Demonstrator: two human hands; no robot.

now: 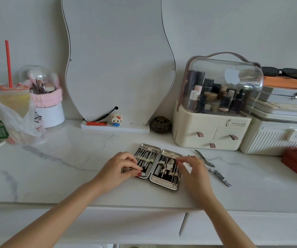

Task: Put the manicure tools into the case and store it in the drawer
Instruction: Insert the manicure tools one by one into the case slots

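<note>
On the white marbled surface [58, 158], in front of the wavy-edged mirror [119, 59], the manicure case [157, 166] lies open flat, both halves lined with tools under elastic bands. Right of the case stands the cosmetics organiser [214, 111] with its three small drawers. Between case and organiser, two loose tools lie on the surface: cuticle nippers [204, 158] and, nearer the front edge, a nail clipper [220, 177]. The left hand [121, 168] rests at the case's left edge, fingers curled on a small metal piece. The right hand [192, 169] hovers over the case's right half; it is blurred, so I cannot tell its grip. Best to steady the case, then slide each tool handle-first under a free band.
</note>
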